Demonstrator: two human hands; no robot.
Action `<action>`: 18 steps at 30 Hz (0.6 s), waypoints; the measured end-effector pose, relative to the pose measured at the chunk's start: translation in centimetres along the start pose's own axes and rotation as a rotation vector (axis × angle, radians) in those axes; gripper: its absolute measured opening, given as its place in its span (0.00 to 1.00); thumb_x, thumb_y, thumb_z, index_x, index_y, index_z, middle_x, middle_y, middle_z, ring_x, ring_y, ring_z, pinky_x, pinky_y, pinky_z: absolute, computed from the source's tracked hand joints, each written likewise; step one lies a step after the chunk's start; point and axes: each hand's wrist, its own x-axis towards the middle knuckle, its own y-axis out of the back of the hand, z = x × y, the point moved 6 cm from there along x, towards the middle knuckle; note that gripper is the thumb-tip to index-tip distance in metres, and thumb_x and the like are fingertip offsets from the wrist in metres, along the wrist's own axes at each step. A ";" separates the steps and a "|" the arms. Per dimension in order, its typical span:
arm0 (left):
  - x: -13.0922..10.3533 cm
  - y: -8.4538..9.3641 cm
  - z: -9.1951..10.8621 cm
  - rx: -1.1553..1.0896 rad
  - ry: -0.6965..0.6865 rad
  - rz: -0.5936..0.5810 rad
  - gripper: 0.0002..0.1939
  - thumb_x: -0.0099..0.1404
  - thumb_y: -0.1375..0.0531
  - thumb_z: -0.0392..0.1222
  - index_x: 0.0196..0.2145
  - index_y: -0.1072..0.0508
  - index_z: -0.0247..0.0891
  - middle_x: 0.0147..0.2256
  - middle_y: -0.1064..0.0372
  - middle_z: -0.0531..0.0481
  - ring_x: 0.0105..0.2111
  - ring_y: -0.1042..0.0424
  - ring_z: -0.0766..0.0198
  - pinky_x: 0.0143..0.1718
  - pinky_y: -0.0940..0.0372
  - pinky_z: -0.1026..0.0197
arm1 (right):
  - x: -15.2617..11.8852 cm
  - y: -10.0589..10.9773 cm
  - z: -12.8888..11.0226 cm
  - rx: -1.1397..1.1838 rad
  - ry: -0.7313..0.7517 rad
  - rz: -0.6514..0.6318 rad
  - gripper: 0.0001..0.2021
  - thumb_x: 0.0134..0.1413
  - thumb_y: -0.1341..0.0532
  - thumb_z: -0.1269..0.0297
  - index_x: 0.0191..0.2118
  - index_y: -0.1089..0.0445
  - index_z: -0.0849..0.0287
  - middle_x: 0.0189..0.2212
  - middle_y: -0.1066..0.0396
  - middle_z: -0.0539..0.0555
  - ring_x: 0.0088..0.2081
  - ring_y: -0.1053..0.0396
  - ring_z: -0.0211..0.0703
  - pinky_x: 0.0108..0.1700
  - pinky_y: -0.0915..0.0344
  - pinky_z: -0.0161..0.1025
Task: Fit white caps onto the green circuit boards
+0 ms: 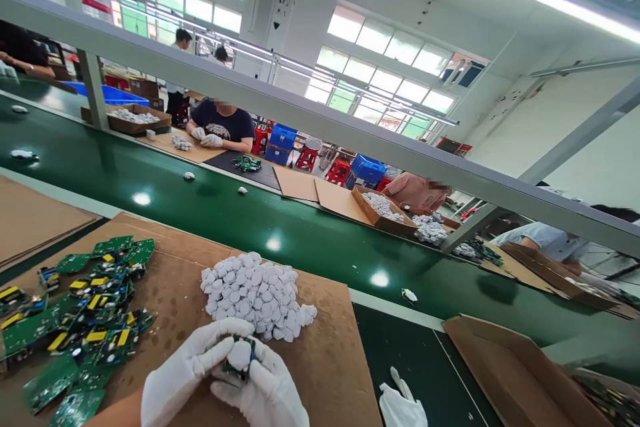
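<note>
Both of my hands wear white gloves and meet over the brown cardboard sheet [330, 320]. Between them is a small green circuit board [241, 355] with a white, rounded piece on its top. My left hand [193, 363] grips it from the left, thumb against the white piece. My right hand [267, 387] closes on its right side and from below. Just beyond my fingers lies a heap of small white pieces [255, 293]. To the left is a spread pile of green circuit boards [95, 307] with yellow and blue components.
A green conveyor belt [310, 240] runs across behind the cardboard, carrying several spaced-out small white-topped items. White gloves [401, 403] lie on the dark surface at right, beside an open cardboard box [520, 373]. Across the belt, co-workers sit at similar heaps; a metal beam [280, 100] crosses overhead.
</note>
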 end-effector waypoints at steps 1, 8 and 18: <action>-0.3 0.2 0.1 0.045 -0.028 0.029 0.20 0.69 0.51 0.53 0.54 0.32 0.45 0.56 0.32 0.47 0.57 0.36 0.50 0.60 0.43 0.48 | -0.1 -0.1 -0.1 0.026 -0.012 -0.025 0.14 0.60 0.41 0.56 0.44 0.30 0.62 0.41 0.27 0.55 0.43 0.28 0.44 0.44 0.28 0.48; -1.8 -0.8 2.0 0.560 -0.340 0.107 0.27 0.64 0.42 0.36 0.59 0.39 0.54 0.62 0.41 0.51 0.60 0.39 0.53 0.59 0.40 0.53 | -0.5 0.3 -0.3 0.163 -0.061 -0.080 0.16 0.61 0.41 0.58 0.51 0.33 0.60 0.47 0.30 0.56 0.44 0.29 0.45 0.45 0.29 0.48; -2.1 -1.1 1.3 0.907 -0.470 0.277 0.28 0.65 0.43 0.37 0.61 0.43 0.47 0.56 0.32 0.45 0.54 0.31 0.54 0.51 0.31 0.58 | -0.2 0.6 1.7 0.326 -0.048 -0.105 0.15 0.61 0.41 0.57 0.48 0.32 0.61 0.43 0.29 0.55 0.40 0.28 0.42 0.41 0.29 0.44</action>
